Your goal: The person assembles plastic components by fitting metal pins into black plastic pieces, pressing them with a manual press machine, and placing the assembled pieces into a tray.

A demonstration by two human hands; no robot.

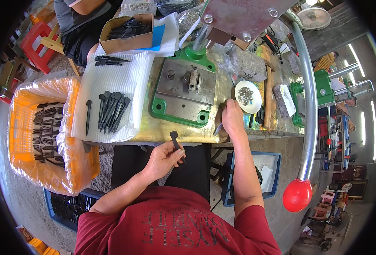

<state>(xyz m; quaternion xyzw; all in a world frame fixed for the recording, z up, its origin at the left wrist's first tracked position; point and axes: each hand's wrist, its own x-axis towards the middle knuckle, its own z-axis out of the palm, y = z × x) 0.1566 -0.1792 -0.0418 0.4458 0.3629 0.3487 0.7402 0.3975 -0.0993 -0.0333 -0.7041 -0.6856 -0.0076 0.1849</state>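
My left hand [163, 160] pinches a slim black plastic piece [175, 137] with a flat round head, held upright in front of the bench's near edge. My right hand [234, 119] is closed, low over the bench beside a white bowl [253, 108] of small metal pins. What its fingers hold, if anything, is hidden. Just left of those fingers a thin greyish strip shows. Between and beyond my hands stands a hand press with a green base [158, 109] and a steel fixture plate [173, 89].
Several similar black pieces lie on white foam sheet [132, 80] at left. An orange crate [20, 140] lined with plastic holds more, and so does a cardboard box [137, 43]. The press lever's red ball [297, 195] hangs at right. A person's leg [79, 46] is beyond the foam.
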